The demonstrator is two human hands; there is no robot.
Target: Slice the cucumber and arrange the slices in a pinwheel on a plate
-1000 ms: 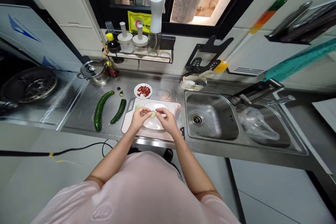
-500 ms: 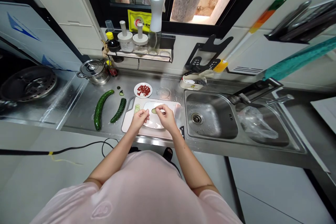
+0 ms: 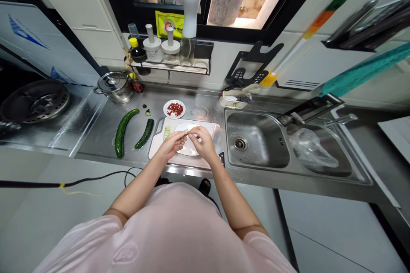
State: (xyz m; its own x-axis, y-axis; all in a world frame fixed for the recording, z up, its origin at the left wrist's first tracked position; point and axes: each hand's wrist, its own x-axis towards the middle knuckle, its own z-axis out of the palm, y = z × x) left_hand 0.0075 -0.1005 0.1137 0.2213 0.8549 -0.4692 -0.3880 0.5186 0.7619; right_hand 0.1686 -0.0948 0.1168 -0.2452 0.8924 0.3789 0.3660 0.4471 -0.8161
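Note:
Above a white plate (image 3: pixel 188 150), the fingertips of my left hand (image 3: pixel 173 143) and my right hand (image 3: pixel 202 141) meet at one thin cucumber slice (image 3: pixel 186 132). Both hands pinch it, and the fingers hide most of it. Beneath the plate lies a white cutting board (image 3: pixel 156 147) with a grey handle. A row of cucumber slices (image 3: pixel 167 132) rests on the board, left of the plate. Farther left on the counter are a cut cucumber (image 3: pixel 144 134) and a longer whole cucumber (image 3: pixel 124 133).
Behind the board sits a small plate of chopped red pieces (image 3: pixel 175 109). Small cucumber ends (image 3: pixel 147 112) lie near it. A knife handle (image 3: pixel 222 158) shows at the board's right edge, beside the sink (image 3: pixel 259 160). A lidded pot (image 3: pixel 115 88) stands back left.
My left hand has moved right and slightly up, its fingers now at the slice. The slice, earlier seen flat in my right hand, is now mostly covered between both hands.

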